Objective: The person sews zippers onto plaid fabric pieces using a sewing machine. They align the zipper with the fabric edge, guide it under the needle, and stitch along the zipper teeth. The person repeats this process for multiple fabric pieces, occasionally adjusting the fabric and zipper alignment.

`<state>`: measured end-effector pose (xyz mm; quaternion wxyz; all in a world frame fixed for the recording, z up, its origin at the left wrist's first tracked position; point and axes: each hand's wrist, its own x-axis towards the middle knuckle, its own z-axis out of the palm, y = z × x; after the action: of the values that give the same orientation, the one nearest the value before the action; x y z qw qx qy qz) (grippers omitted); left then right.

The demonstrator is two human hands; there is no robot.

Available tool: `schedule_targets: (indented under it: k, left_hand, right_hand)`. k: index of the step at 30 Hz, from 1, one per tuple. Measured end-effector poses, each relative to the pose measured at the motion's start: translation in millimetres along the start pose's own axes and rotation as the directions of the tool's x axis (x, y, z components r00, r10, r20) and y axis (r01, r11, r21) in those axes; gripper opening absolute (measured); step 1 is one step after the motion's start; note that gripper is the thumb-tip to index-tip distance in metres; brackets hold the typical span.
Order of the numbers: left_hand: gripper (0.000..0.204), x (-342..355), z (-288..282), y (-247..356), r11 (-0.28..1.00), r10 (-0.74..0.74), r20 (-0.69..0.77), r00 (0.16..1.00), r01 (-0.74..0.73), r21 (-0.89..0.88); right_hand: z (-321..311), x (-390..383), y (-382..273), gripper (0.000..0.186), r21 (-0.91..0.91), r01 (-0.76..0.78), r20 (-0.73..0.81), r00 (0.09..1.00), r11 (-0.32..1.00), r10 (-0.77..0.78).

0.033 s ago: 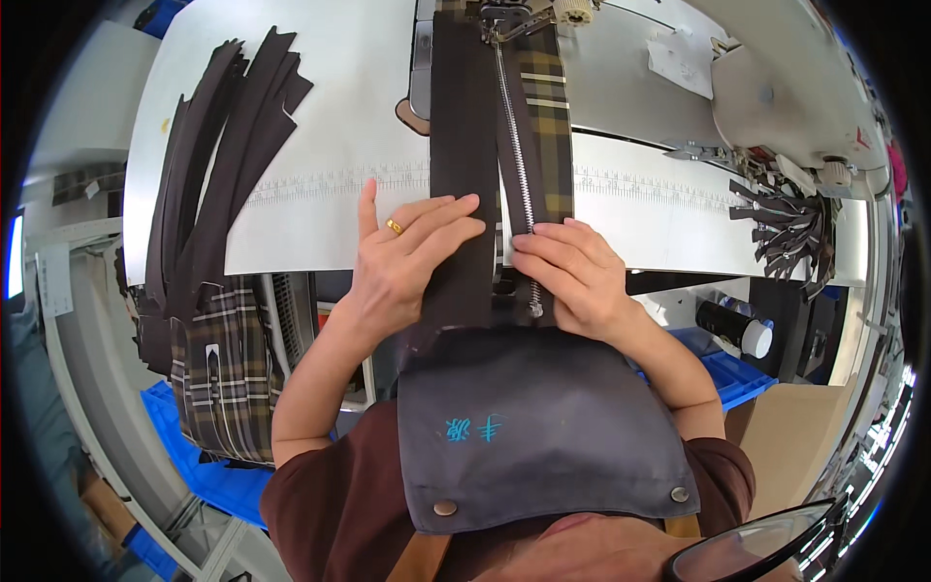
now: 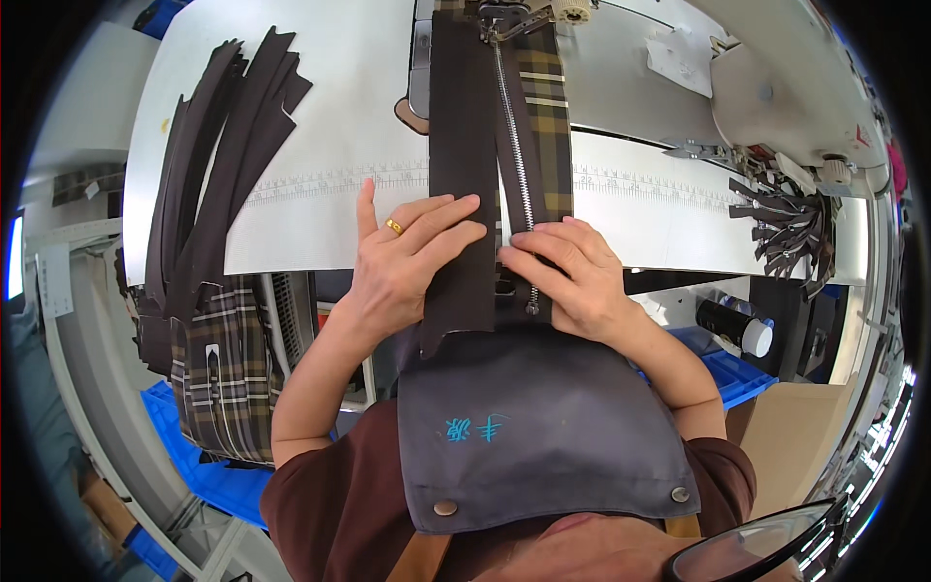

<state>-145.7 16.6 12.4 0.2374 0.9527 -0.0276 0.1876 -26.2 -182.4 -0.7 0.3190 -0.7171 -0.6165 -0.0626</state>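
My left hand (image 2: 402,250), with a gold ring on one finger, lies palm down on a wide dark brown fabric strip (image 2: 463,126). Its fingers are stretched out and one is raised at the side; the thumb is hidden. My right hand (image 2: 580,272) pinches a dark zipper (image 2: 521,160) with silver teeth near its lower end. The zipper runs up to the presser foot (image 2: 495,34) of a sewing machine. Under it, brown plaid fabric (image 2: 551,126) shows along the right side. The lower end of the strip hangs past the table edge against my apron (image 2: 543,417).
Dark fabric strips (image 2: 228,155) lie on the white table (image 2: 339,87) at left, above hanging plaid pieces (image 2: 228,378). Thread snips (image 2: 698,151) and a bunch of dark offcuts (image 2: 790,228) are at right. A black bottle with a white cap (image 2: 756,339) lies below the table.
The strip's lower end has come out flat over the apron. My right fingertips have shifted slightly left, and the zipper's end has moved a little up and left.
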Motion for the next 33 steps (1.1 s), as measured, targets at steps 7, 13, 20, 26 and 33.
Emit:
schedule_targets:
  k: [7, 13, 20, 26, 33]
  left_hand:
    - [0.028, -5, 8, -3, 0.999, 0.05, -0.077, 0.996, -0.048, 0.025]
    - [0.029, -4, 10, -1, 0.998, 0.057, -0.089, 0.994, -0.055, 0.024]
    - [0.03, -4, 11, 0, 0.998, 0.05, -0.081, 0.996, -0.047, 0.032]
    - [0.034, -3, 6, 2, 0.998, 0.052, -0.03, 0.998, -0.051, 0.027]
    - [0.039, -13, 6, 3, 0.997, 0.072, -0.028, 0.997, -0.071, 0.028]
  right_hand:
    - [4, 4, -3, 0.042, 0.0, 0.009, -0.03, 1.0, 1.0, -0.009]
    - [5, 1, 0, 0.043, -0.019, 0.021, -0.008, 1.0, 1.0, -0.021]
    - [5, 2, -2, 0.046, -0.008, 0.014, -0.029, 0.999, 1.0, -0.014]
    - [2, 2, -3, 0.045, 0.021, -0.014, 0.004, 1.0, 1.0, 0.014]
    - [-4, -12, 4, 0.028, 0.039, 0.13, -0.106, 0.986, 0.991, -0.125]
